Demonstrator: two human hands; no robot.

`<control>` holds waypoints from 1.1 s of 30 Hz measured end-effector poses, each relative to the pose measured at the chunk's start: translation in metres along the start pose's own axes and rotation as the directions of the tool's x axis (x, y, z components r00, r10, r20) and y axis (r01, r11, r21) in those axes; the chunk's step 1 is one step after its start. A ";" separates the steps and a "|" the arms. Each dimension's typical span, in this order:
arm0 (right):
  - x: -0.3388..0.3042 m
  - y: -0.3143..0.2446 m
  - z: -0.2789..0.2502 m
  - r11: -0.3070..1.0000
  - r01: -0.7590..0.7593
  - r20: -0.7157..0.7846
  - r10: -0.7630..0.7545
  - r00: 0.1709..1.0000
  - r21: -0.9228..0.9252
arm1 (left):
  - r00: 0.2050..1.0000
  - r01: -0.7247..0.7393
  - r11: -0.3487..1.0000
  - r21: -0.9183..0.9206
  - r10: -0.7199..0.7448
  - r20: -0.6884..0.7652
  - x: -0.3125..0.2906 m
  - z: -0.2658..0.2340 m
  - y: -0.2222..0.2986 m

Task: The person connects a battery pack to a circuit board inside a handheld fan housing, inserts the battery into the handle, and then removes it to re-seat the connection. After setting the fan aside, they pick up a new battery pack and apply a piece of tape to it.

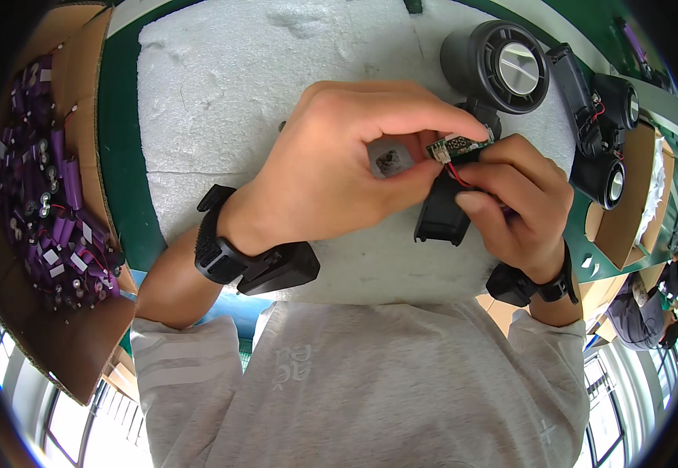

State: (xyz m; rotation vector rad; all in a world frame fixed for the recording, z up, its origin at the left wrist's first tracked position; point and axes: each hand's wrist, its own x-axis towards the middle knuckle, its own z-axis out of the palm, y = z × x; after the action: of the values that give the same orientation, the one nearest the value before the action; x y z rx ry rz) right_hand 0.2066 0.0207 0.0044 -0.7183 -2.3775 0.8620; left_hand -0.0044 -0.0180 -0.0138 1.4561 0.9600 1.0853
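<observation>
Between the thumb and index finger of my left hand (339, 156) is a small green circuit board (456, 147) with a pale connector at its near end. A red wire (456, 175) runs from that end to the curled, pinching fingers of my right hand (522, 203). Beneath both hands lies a black plastic handle (442, 217), its near end sticking out toward me. Beyond the hands stands a round black fan head (499, 66) with a silver disc at its centre; my fingers hide whether it joins the handle.
A white foam sheet (214, 93) covers the green table. On the left, a cardboard box (81, 132) holds many purple battery cells (62, 187) with wires. More black fan units (608, 175) lie at the right, beside another open cardboard box (627, 222). Another person (643, 316) is at the far right.
</observation>
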 end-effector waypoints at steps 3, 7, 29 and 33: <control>-0.001 0.003 0.002 0.999 0.047 -0.042 -0.047 0.998 0.009 | 0.991 -0.133 0.971 0.197 0.134 0.011 0.001 0.000 0.001; -0.008 0.000 0.017 0.979 -0.111 -0.291 0.157 0.944 0.169 | 0.991 -0.134 0.954 0.269 0.128 0.043 0.000 0.003 0.002; 0.006 -0.007 0.008 0.987 -0.099 -0.246 0.065 0.967 -0.126 | 0.987 -0.093 0.957 0.273 0.126 -0.102 -0.004 0.007 -0.002; 0.004 -0.005 0.009 0.990 -0.081 -0.251 0.050 0.967 -0.117 | 0.982 -0.101 0.954 0.282 0.141 -0.125 -0.005 0.008 -0.002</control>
State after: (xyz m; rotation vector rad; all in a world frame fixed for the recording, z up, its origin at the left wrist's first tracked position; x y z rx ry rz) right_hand 0.1966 0.0160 0.0030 -0.9039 -2.2082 0.6115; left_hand 0.0025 -0.0246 -0.0169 1.6976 1.1729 1.1954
